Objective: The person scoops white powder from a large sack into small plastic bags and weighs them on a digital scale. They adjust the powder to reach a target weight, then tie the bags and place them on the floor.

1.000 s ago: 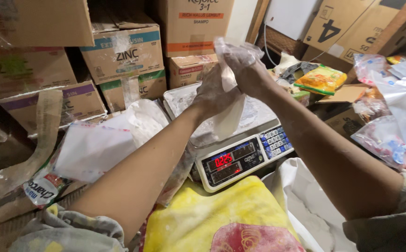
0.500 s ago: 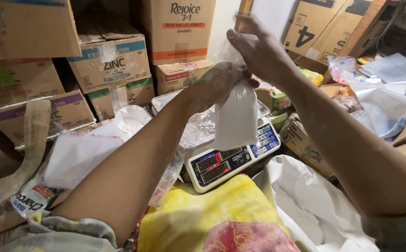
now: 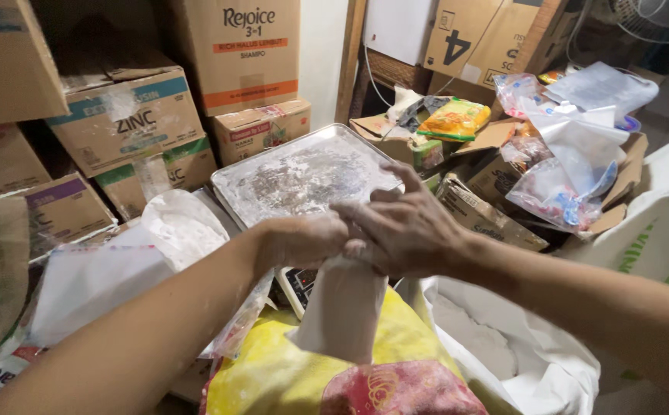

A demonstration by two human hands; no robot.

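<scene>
Above a dusty scale tray (image 3: 296, 173), among stacked cartons (image 3: 238, 54), both hands (image 3: 365, 230) grip a bag (image 3: 342, 307).

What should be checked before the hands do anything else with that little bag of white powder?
1. Both hands on the bag's neck: ok; left hand and right hand close around it.
2. Small powder bag hanging upright: ok.
3. Neck sealed: cannot tell, the grip hides it.
4. Metal scale tray free for the bag: ok, only dusted with powder.
5. Scale display readable: not ok, mostly covered.
6. Big white sack open: ok.
</scene>
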